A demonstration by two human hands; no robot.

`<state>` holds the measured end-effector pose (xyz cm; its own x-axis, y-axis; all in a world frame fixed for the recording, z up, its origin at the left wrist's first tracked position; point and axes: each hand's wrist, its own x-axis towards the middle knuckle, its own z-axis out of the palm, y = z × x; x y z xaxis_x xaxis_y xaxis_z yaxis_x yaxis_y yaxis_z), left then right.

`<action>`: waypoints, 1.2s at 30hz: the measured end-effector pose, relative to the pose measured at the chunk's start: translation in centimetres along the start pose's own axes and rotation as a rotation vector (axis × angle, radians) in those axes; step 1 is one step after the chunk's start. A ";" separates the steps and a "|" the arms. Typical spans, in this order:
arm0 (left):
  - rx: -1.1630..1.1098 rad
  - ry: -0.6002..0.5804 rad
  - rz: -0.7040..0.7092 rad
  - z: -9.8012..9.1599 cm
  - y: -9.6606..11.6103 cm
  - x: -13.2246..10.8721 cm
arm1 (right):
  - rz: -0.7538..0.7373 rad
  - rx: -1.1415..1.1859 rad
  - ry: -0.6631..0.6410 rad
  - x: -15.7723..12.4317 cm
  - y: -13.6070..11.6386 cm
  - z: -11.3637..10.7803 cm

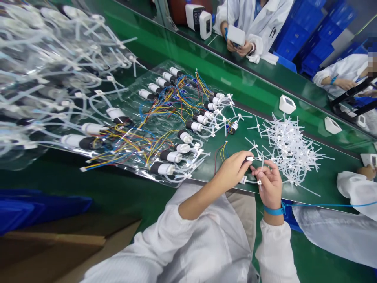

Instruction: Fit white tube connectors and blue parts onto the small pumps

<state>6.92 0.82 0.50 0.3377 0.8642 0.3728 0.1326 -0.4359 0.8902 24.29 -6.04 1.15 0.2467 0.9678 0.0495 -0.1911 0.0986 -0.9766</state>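
Wired cylinders [173,157] and heaped tubes [290,151] flank the hands [271,184].

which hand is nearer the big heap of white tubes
Right. The right hand is beside the heap of white tubes, at its lower-left edge in the picture; the left hand is farther left, away from the heap.

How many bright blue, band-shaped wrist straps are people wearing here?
3: one bright blue wrist strap by the camera wearer's right hand, one on the top-centre co-worker, one on the upper-right co-worker. Others may be hidden.
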 end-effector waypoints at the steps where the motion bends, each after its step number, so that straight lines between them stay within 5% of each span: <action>1: -0.005 -0.006 -0.006 0.0 0.1 0.0 | 0.006 -0.024 0.002 0.0 0.0 -0.1; 18: -0.027 -0.066 0.007 -0.7 1.0 -0.2 | 0.022 -0.153 0.067 0.0 0.6 -0.5; 36: 0.008 -0.121 0.087 -0.9 1.3 -0.2 | 0.092 -0.115 -0.014 0.2 0.3 -0.2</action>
<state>6.17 0.30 1.77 0.4585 0.7865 0.4138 0.1049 -0.5103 0.8536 24.47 -5.86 0.86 0.2192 0.9749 -0.0394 -0.1017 -0.0173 -0.9947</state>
